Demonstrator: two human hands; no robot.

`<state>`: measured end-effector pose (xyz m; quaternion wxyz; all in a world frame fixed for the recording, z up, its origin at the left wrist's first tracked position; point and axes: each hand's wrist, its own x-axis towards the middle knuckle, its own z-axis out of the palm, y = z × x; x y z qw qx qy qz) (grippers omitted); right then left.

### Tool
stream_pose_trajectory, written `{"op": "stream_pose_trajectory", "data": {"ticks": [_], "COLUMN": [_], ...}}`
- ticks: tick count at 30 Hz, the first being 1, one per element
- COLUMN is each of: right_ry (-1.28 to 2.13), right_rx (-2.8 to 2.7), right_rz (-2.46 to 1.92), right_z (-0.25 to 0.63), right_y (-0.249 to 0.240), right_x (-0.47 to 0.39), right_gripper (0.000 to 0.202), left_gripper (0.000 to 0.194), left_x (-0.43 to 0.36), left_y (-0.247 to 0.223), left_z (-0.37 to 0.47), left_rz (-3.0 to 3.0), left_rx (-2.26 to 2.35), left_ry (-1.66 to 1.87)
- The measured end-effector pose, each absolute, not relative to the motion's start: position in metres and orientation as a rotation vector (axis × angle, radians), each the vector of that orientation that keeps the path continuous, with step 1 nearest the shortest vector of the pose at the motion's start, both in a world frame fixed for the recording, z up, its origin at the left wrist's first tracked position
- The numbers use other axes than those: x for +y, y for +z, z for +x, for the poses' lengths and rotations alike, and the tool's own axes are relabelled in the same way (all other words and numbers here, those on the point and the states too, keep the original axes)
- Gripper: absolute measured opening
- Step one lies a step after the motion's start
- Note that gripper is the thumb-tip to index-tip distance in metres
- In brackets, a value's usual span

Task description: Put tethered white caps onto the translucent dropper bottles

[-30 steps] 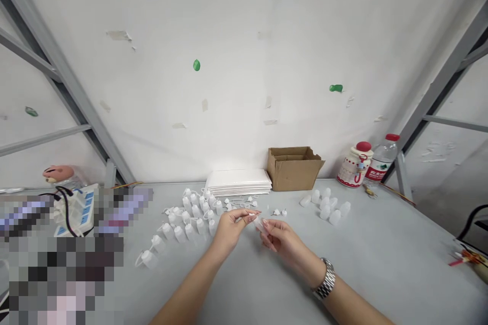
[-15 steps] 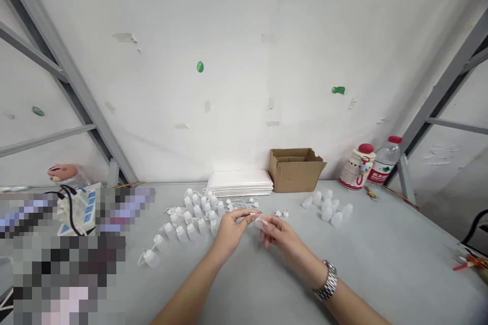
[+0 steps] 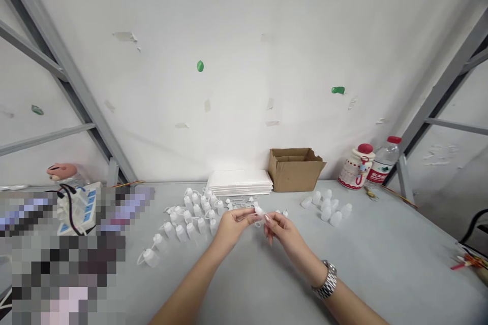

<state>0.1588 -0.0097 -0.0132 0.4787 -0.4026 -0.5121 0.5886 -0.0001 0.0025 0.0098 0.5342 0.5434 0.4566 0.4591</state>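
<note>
A small translucent squeeze bottle (image 3: 260,211) with a white cap is between my hands, tilted, above the middle of the table. My left hand (image 3: 233,227) pinches it near the cap end with thumb and fingers. From the other side, the bent fingers of my right hand (image 3: 282,229) close on the bottle's body, which they partly hide. A thin white strap loop hangs below the fingertips. To the left stand several capped squeeze bottles (image 3: 180,233) with strap loops. On the right, several uncapped bottle bodies (image 3: 335,219) lie in a loose group.
Behind my hands are a stack of white flat packs (image 3: 240,183) and an open cardboard box (image 3: 298,175). Loose white caps (image 3: 285,214) lie near the box. At the back right stand a decorated jar (image 3: 355,167) and a water bottle (image 3: 384,162). A power strip (image 3: 78,210) is at the left.
The bottle has turned so its capped end now points up and away, and its strap loop shows below. My right hand has shifted slightly right and down.
</note>
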Motion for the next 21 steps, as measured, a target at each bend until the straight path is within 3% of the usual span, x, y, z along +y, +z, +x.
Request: {"op": "stream_pose_trajectory", "data": {"ticks": [6, 14, 21], "right_ry": [1.207, 0.961, 0.717], "right_rx": [-1.253, -1.323, -1.62], "right_rz": [-1.085, -1.128, -1.187], "right_z": [0.162, 0.161, 0.156], "right_y": [-0.019, -0.018, -0.014], "right_x": [-0.005, -0.012, -0.03], "right_gripper": [0.043, 0.036, 0.021], "left_gripper": [0.01, 0.028, 0.02], "left_x": [-0.001, 0.002, 0.002], "left_y": [0.007, 0.013, 0.015], "left_z": [0.001, -0.004, -0.006], "left_rz": [1.351, 0.872, 0.622], "left_rx": [1.208, 0.863, 0.745], "left_ry": [1.156, 1.272, 1.241]}}
